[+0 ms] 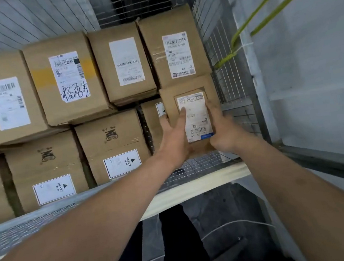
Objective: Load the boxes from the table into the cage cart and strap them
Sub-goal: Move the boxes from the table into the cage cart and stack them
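Cardboard small box (pixel 192 116), barcode label up, held by left hand (pixel 174 138) and right hand (pixel 223 134), both grips wrapped on its sides, inside cage cart (pixel 231 79) right corner. Lower boxes (pixel 116 147) marked "HEAVY".

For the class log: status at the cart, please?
Left hand and right hand grip small box. Going in beside stacked boxes. Green strap hangs loose.

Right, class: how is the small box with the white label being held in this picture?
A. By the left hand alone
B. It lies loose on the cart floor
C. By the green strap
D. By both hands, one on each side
D: the left hand and the right hand grip opposite sides of the small box in the cage cart.
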Available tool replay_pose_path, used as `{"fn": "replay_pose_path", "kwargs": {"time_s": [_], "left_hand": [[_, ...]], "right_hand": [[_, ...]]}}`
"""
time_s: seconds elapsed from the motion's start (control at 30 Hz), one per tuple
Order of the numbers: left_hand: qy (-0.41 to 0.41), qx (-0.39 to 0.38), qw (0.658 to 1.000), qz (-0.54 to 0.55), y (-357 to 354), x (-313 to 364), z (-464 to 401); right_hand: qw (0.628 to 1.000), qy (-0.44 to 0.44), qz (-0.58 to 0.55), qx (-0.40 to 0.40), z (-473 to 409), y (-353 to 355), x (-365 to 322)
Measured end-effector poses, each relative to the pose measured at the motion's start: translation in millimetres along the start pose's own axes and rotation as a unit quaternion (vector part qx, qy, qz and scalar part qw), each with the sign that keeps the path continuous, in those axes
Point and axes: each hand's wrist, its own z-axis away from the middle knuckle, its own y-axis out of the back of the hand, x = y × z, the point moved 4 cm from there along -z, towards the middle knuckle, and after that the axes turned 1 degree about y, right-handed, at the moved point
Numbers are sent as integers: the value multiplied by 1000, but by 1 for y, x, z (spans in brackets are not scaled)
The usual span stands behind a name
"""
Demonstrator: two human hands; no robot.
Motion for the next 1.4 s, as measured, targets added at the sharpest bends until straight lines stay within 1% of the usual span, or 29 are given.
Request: {"fn": "replay_pose_path", "kwargs": {"time_s": [0.13,0.2,0.3,0.4,0.53,0.6,0.67,0.73,0.8,0.87,1.03,1.2,1.27,1.4], "left_hand": [[-21,11,1000,2,-8,-5,-13],[-26,13,1000,0,-7,-5,-19],[-31,13,999,-4,-6,-5,-23],[-35,29,999,-28,-5,-6,-21],[-39,13,995,-94,-8,-8,-27],[-52,19,988,-144,-11,-8,-32],[-88,49,973,-207,-11,-7,-36],[-136,58,947,-286,-13,-2,-40],[-175,43,918,-354,-15,4,-46],[-182,34,907,-378,-15,6,-51],[-190,-1,898,-398,2,15,-52],[-201,-23,890,-409,41,37,-32],[-201,-21,888,-413,57,44,-15],[-206,15,888,-412,91,62,33]], "right_hand": [[1000,11,8,-25,-17,-3,6],[999,21,-6,-29,-24,1,8],[999,34,-35,-12,-30,7,5],[998,42,-47,-4,-28,4,5],[999,26,-41,-18,-36,-4,10],[999,15,-17,-26,-42,-7,11],[999,13,21,-27,-47,-11,11],[997,19,65,-23,-50,-14,11],[994,41,105,-10,-53,-16,10],[991,58,120,-1,-57,-16,7],[991,73,106,20,-60,-9,2],[982,141,85,94,-29,5,-14],[976,162,93,113,-8,9,-23],[965,190,107,146,43,19,-41]]}}
